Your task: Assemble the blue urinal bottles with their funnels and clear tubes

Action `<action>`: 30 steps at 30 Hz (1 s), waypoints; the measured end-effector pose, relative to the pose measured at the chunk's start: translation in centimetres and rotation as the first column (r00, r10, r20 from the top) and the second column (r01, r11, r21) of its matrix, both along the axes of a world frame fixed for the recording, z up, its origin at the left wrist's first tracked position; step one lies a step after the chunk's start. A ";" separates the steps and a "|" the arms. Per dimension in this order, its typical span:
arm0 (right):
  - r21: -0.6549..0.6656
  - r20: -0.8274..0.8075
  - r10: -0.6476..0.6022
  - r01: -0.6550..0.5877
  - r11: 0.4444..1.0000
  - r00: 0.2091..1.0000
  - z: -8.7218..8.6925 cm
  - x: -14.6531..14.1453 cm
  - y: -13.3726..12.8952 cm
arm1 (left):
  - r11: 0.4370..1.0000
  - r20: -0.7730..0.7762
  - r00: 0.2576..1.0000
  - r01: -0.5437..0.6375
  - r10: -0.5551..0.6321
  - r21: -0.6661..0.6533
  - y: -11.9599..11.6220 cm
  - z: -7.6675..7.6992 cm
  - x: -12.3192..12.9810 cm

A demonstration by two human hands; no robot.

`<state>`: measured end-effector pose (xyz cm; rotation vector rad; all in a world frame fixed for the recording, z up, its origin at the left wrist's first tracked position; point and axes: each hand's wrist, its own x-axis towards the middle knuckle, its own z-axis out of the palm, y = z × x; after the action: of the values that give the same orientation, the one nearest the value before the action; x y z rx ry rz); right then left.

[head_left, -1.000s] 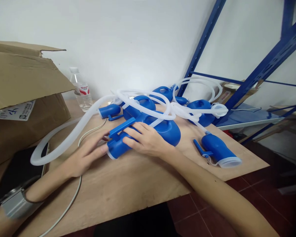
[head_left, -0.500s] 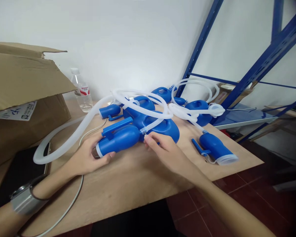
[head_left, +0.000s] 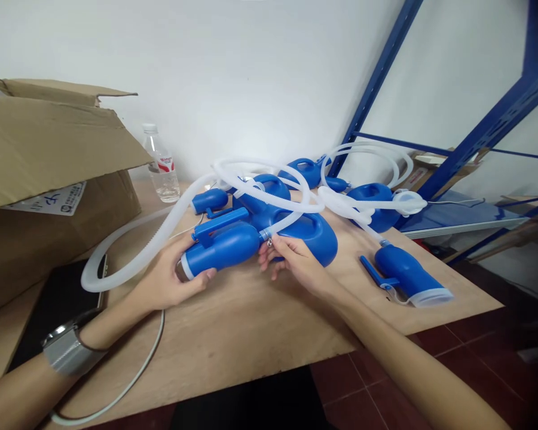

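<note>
My left hand (head_left: pixel 173 278) is wrapped round the open, white-rimmed end of a blue plastic piece with a handle (head_left: pixel 224 246). A white corrugated hose (head_left: pixel 280 224) is fitted on its narrow end. At that joint, the thumb and forefinger of my right hand (head_left: pixel 287 254) pinch a small metal clamp (head_left: pixel 269 242); the other fingers are loosely bent. Behind my right hand lies a large blue bottle (head_left: pixel 320 239), with hose loops above it.
A cardboard box (head_left: pixel 58 137) stands at the left, near a water bottle (head_left: pixel 161 170). Another blue piece (head_left: pixel 403 272) lies at the right on the wooden table (head_left: pixel 233 334). A blue metal rack (head_left: pixel 488 119) rises behind, and a cable (head_left: pixel 147 364) runs along the front left.
The view has shifted, so the scene sits farther right. My right hand's lower fingers have spread apart a little at the hose joint. My left hand keeps its hold.
</note>
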<state>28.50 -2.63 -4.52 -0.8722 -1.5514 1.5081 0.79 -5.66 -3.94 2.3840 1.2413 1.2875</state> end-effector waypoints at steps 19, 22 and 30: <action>0.074 -0.165 -0.050 0.063 0.995 0.985 -1.4 -1.8 -1.1 | 0.984 -0.071 0.992 0.095 -0.106 -0.151 0.3 -0.4 -0.7; 0.060 -0.184 -0.101 0.114 0.992 0.978 -1.5 -1.9 -1.0 | 0.962 -0.026 0.993 0.107 -0.118 -0.252 0.3 -0.3 -0.8; 0.026 -0.255 -0.170 0.183 0.983 0.952 -1.3 -2.1 -0.9 | 0.972 -0.140 0.983 0.086 -0.118 -0.217 -0.1 0.1 -0.2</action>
<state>26.37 -3.52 -5.83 -0.7390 -1.2851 1.3870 0.57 -5.74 -3.88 2.3934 1.2078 0.9105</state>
